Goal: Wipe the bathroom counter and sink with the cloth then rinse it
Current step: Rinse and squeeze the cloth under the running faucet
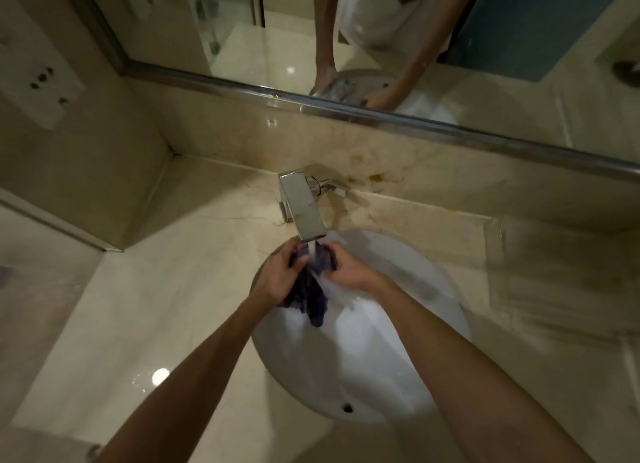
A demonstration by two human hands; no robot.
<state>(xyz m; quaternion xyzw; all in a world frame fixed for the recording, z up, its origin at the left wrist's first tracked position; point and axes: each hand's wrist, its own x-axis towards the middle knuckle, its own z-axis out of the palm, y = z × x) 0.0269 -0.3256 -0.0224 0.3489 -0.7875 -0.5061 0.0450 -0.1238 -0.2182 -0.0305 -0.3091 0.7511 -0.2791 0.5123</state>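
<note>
A dark blue cloth (313, 298) hangs bunched over the white round sink (349, 376). My left hand (278, 275) grips its left side and my right hand (349, 267) grips its right side, both just under the spout of the square chrome faucet (304, 208). A thin stream of water runs from the spout onto the cloth between my hands. The cloth's lower end dangles into the basin. The beige marble counter (156, 307) surrounds the sink.
A mirror with a metal frame (381, 116) runs along the back wall and reflects my arms. Yellowish stains (375, 177) mark the backsplash behind the faucet. A wall socket plate (41, 82) sits on the left wall. The overflow hole (347, 408) is at the basin's near side.
</note>
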